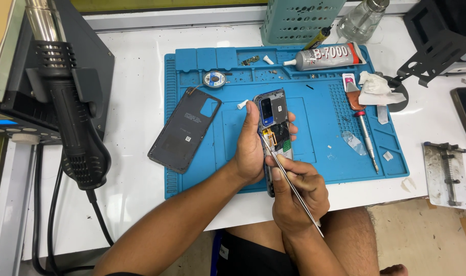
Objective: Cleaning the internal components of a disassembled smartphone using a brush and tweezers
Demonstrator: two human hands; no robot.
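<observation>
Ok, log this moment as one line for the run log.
left hand: grips opened phone | right hand: holds tweezers, tips inside phone | back cover: flat on blue mat, apart

I am sitting in a small phone repair workshop; a blue silicone work mat (340,163) with parts trays covers my white bench (136,194); a black hot-air rework gun (77,128) hangs beside it; a grey glue tube (325,57) and a slim screwdriver (365,134) lie on the mat.
</observation>
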